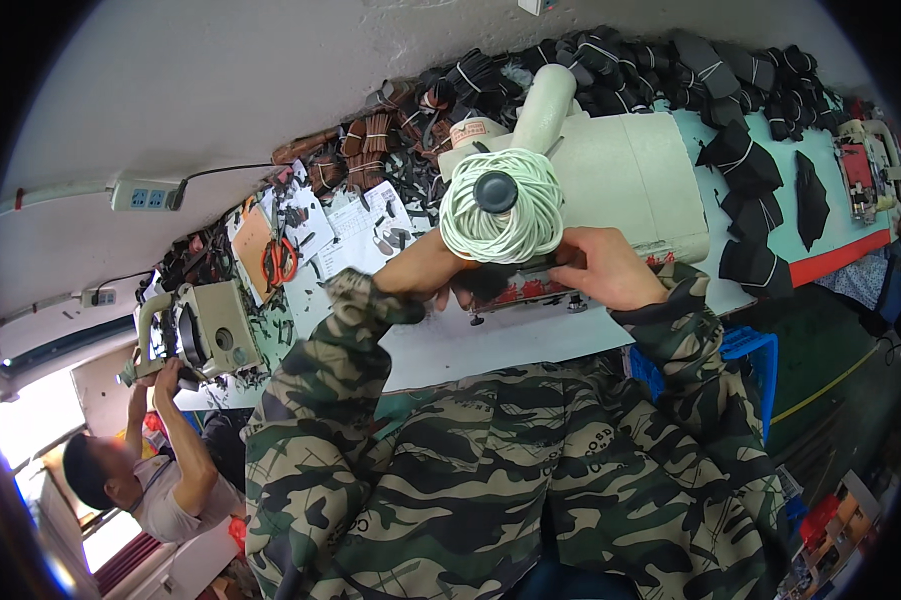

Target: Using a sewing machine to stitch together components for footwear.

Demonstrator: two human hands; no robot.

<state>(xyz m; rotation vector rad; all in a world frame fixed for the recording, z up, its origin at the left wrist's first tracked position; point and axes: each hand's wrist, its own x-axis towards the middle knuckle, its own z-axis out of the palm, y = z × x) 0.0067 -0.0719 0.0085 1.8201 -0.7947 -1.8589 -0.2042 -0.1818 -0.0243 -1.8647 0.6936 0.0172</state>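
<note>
A cream bench machine (631, 180) stands in front of me, resembling a leather skiving machine. A coil of pale cord (461, 215) hangs round a black knob (495, 192) on it and covers part of the working area. Below the coil, my left hand (429, 268) bends its fingers at a dark, soft-looking piece (491, 284), seemingly gripping it; the coil hides some of those fingers. My right hand (611, 268) is closed at the machine's front edge, thumb and forefinger close together. What lies between them is too small to tell.
Bundled dark pieces (611, 60) are heaped along the wall. Orange-handled scissors (279, 262), papers (356, 235) and scraps lie left. Loose black pieces (751, 215) hang over the table's right side. A blue plastic stool (751, 350) stands below. At far left, a co-worker (171, 480) uses another machine (216, 330).
</note>
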